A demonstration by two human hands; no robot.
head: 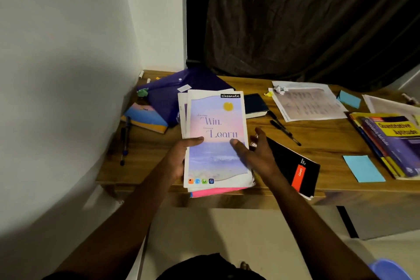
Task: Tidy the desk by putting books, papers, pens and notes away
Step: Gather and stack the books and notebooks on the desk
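- Wooden surface stands against a white wall and a dark curtain, and is strewn with study things.
- Well left of the left hand lie pens and a blue-orange notebook.
- That hand grips the notebook stack by its left edge, thumb on the pastel cover, at the surface's near edge.
- Right hand is spread and relaxed; only its thumb touches the cover.
- Just right of it lies a black notebook; farther right are printed paper, blue sticky notes and textbooks.
- Book-gathering seems underway; next, the free hand likely must take the black notebook and add it squarely.
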